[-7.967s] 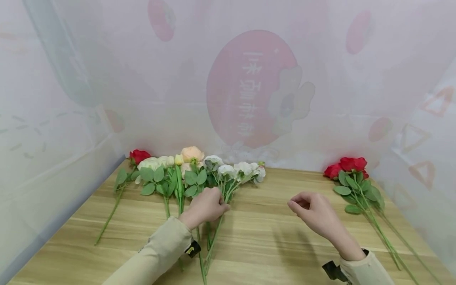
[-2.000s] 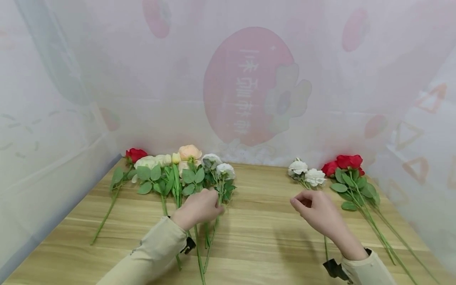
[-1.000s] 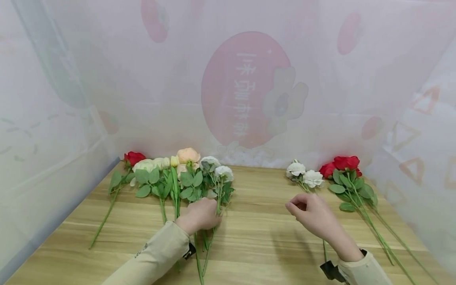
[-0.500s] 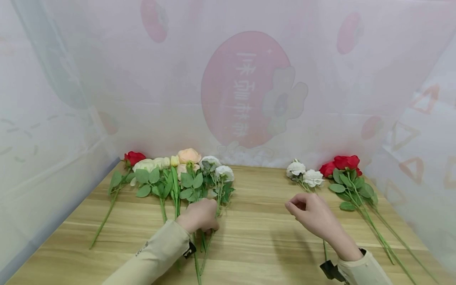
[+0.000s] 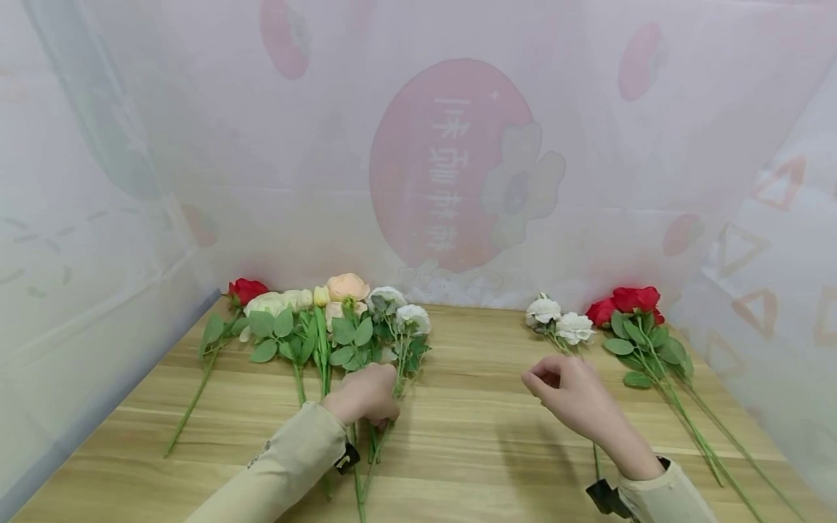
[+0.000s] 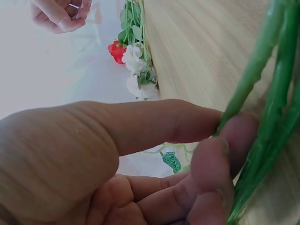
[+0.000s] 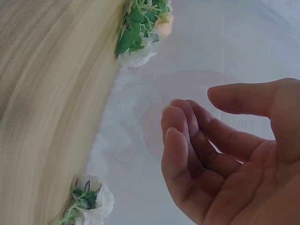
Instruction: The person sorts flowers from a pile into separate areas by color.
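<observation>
My left hand (image 5: 368, 392) is low over the left-hand flowers. In the left wrist view its thumb and fingertips pinch a green stem (image 6: 255, 61), with more stems lying right behind it. In the head view that stem runs up to a white flower (image 5: 412, 318), beside a second white bloom. My right hand (image 5: 572, 388) hovers over the table, fingers loosely curled, nothing in them. Just beyond it lie two white flowers (image 5: 575, 327) on thin stems, partly hidden by the hand. The right wrist view confirms a gap between thumb and fingers (image 7: 176, 150).
Left of the white blooms lie peach flowers (image 5: 347, 287), a yellow tulip-like bud (image 5: 320, 296), pale cream flowers (image 5: 267, 303) and a red rose (image 5: 246, 290). Red roses (image 5: 636, 298) lie at the right. A printed cloth (image 5: 314, 181) encloses the wooden table (image 5: 471, 436) at the back and sides.
Over eight seconds, two white flowers went from the left group to beside the red roses. Lately my left hand slid slightly toward me, and the stem's lower end shifted left. My right hand stayed put.
</observation>
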A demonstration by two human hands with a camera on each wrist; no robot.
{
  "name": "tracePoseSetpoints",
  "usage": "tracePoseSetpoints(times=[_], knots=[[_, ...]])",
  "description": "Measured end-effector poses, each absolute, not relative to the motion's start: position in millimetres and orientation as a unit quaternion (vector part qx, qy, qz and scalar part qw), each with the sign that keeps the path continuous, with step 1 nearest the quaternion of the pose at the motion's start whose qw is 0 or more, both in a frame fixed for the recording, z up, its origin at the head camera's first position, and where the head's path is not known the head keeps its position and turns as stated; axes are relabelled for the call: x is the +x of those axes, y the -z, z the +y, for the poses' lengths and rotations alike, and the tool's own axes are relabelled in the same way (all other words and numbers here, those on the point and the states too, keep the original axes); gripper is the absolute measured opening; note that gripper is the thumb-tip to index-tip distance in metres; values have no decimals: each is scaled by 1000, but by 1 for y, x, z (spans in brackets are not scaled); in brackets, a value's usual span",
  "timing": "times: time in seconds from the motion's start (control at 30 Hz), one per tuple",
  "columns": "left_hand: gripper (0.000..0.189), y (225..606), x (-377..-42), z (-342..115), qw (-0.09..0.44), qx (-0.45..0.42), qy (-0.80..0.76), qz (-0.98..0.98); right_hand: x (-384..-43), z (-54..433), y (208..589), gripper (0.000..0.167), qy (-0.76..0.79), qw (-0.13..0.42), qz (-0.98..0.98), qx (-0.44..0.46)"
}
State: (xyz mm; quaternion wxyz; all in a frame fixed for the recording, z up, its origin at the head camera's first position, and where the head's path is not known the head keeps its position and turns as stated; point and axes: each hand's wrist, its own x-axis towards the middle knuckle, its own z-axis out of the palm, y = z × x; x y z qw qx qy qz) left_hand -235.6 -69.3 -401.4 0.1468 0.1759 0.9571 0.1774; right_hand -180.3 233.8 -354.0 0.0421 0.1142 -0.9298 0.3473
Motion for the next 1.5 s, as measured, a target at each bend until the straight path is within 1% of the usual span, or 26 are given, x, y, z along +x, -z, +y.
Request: tracePoseSetpoints(times=[0.13, 0.37, 0.53, 0.77, 0.93, 1.23, 1.43, 1.5], knots=[[21, 400, -237, -68, 146, 176, -186, 955, -181, 234, 355, 11, -343, 41, -931, 114], [37, 400, -239, -68, 134, 187, -202, 952, -181, 233, 356, 11, -337, 43, -933, 119], [45, 398, -237, -69, 120, 207, -214, 947, -181, 233, 355, 11, -334, 49, -933, 128], [51, 396, -230, -68, 99, 251, -227, 936, -181, 233, 356, 12, -325, 54, -935, 132], [53, 395, -227, -63, 86, 268, -233, 931, -180, 232, 355, 12, -326, 57, -935, 129], [49, 390, -218, -53, 50, 289, -312, 904, -181, 228, 357, 12, -346, 33, -929, 125], [15, 389, -213, -43, 19, 295, -375, 879, -180, 223, 361, 17, -393, -1, -906, 158], [12, 388, -210, -39, 3, 304, -392, 868, -179, 222, 363, 18, -408, -14, -898, 165]])
